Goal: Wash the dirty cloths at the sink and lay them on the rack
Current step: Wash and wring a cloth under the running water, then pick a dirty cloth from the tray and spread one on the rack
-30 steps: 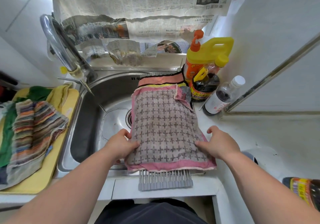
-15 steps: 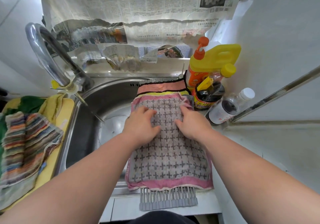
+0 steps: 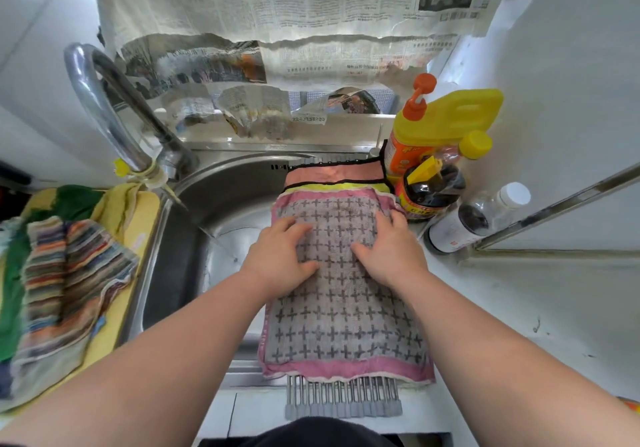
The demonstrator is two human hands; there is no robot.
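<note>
The grey cross-patterned cloth point(image 3: 346, 322) with the pink border lies spread on the slatted rack point(image 3: 343, 401) that spans the right side of the sink point(image 3: 228, 190); its far edge overlaps a salmon and yellow cloth point(image 3: 336, 174) already laid at the back of the rack; a second ago both hands were at the cloth's near corners, and they have since slid up onto its far half; the left hand point(image 3: 280, 256) now rests flat there with fingers spread and nothing gripped; the right hand point(image 3: 388, 256) presses flat beside it, fingers straight and reaching the far right corner, where a flap stood folded back a second ago and now looks mostly flattened; the two hands are apart, with a strip of cloth showing between them; this reads as the smoothing at the end of laying, so this cloth looks as good as placed; on the left, on a yellow board point(image 3: 145, 211) beside the sink, a striped cloth point(image 3: 69, 273) and a green cloth point(image 3: 76, 197) lie heaped, and whether they are washed I cannot tell; if not, they would likely come next under the faucet point(image 3: 104, 107); bottles crowd the counter point(image 3: 519, 308) corner just beside the right hand, the dark sauce bottle point(image 3: 433, 193) nearest, so a wide sweep there could knock one
</note>
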